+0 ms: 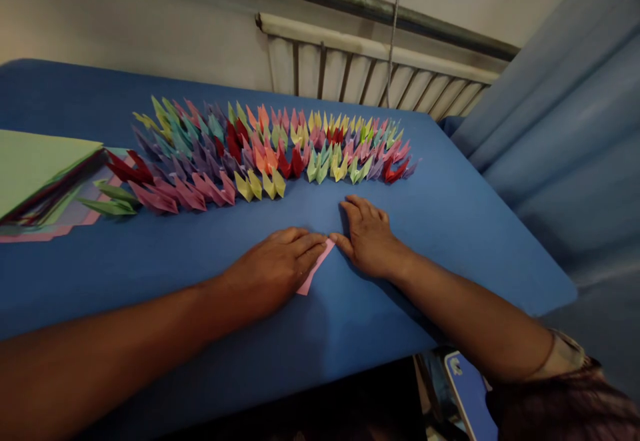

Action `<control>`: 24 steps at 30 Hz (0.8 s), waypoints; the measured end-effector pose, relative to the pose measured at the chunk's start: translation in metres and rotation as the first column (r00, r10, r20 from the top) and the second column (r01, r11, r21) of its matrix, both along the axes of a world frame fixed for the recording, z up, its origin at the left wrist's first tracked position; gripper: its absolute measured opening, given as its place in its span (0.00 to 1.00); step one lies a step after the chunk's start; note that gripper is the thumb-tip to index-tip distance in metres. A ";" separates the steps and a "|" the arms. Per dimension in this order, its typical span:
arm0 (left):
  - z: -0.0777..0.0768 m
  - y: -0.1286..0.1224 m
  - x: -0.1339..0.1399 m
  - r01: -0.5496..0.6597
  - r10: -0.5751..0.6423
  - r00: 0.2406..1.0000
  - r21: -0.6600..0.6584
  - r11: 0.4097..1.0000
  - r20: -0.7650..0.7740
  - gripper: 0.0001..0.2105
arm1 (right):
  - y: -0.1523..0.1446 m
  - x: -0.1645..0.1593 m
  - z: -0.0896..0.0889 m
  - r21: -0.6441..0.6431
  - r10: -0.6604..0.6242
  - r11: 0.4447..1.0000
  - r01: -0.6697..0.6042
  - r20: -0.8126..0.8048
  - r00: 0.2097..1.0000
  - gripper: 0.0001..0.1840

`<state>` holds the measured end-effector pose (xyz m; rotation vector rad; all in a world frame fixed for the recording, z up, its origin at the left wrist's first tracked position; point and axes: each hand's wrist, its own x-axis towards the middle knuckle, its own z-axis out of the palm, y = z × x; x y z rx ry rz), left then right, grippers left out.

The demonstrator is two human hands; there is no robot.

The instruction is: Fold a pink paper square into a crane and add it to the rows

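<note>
A narrow piece of folded pink paper (315,273) lies on the blue table in front of me, partly covered by my left hand. My left hand (284,264) holds it down against the tabletop, fingers close together and pointing right toward the paper's upper tip. My right hand (369,235) rests on the table just to the right, fingers apart, with the thumb touching the paper's tip. Behind both hands stand rows of folded paper cranes (270,157) in many colours, with two yellow cranes (260,185) among the nearest.
A stack of coloured paper sheets (40,167) lies at the left, with green folded cranes (113,206) at its edge. The blue table (450,247) meets a wall with a radiator (370,61). A blue curtain (560,114) hangs on the right.
</note>
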<state>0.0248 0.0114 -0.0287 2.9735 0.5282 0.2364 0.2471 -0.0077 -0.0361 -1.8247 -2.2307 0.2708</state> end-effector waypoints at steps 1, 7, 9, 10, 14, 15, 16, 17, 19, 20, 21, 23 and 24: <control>0.000 0.000 -0.001 0.000 0.000 1.000 0.006 1.000 -0.010 0.21 | 0.002 0.001 -0.001 -0.012 -0.018 1.000 0.018 0.007 1.000 0.32; 0.000 0.000 -0.004 0.017 -0.017 1.000 0.019 1.000 0.014 0.20 | 0.011 0.010 0.000 -0.020 -0.092 0.995 0.093 0.027 0.995 0.29; -0.001 0.000 -0.004 0.021 -0.022 0.999 0.036 0.999 0.025 0.20 | 0.008 0.008 0.003 -0.036 -0.100 0.994 0.101 0.035 0.994 0.32; -0.001 0.000 -0.003 0.022 -0.023 1.000 0.044 0.999 0.021 0.20 | 0.006 0.005 0.005 -0.045 -0.092 0.995 0.093 0.044 0.995 0.34; 0.001 -0.001 -0.003 0.009 -0.009 1.000 0.040 0.999 0.010 0.20 | -0.001 -0.005 0.008 -0.052 -0.034 0.998 0.039 0.103 0.994 0.38; 0.002 -0.001 -0.003 0.006 -0.007 1.000 0.034 0.999 0.016 0.20 | -0.001 -0.007 0.008 -0.053 -0.034 0.998 0.041 0.116 0.993 0.36; 0.003 -0.002 -0.005 0.006 -0.007 1.000 0.032 0.999 0.021 0.20 | -0.001 -0.007 0.007 -0.053 -0.041 0.997 0.047 0.124 0.991 0.34; 0.004 -0.003 -0.006 0.004 -0.005 1.000 0.036 0.999 0.021 0.20 | 0.000 -0.007 0.006 -0.053 -0.047 0.997 0.054 0.128 0.991 0.33; 0.005 -0.004 -0.010 -0.001 0.002 1.000 0.062 0.998 -0.006 0.20 | 0.003 -0.005 0.004 -0.046 -0.056 0.997 0.062 0.130 0.990 0.32; 0.006 -0.005 -0.012 -0.006 0.008 1.000 0.077 0.997 -0.025 0.20 | 0.005 -0.003 0.003 -0.038 -0.063 0.997 0.068 0.129 0.990 0.31; 0.007 -0.006 -0.014 -0.009 0.013 0.999 0.091 0.996 -0.039 0.21 | 0.007 0.000 0.002 -0.026 -0.071 0.997 0.075 0.125 0.990 0.31; 0.009 -0.008 -0.015 -0.020 0.024 0.999 0.100 0.995 -0.044 0.20 | 0.012 0.005 0.002 0.004 -0.087 0.996 0.087 0.103 0.991 0.28; 0.010 -0.008 -0.016 -0.024 0.027 0.999 0.096 0.995 -0.029 0.20 | 0.014 0.007 0.002 0.020 -0.095 0.995 0.093 0.083 0.992 0.26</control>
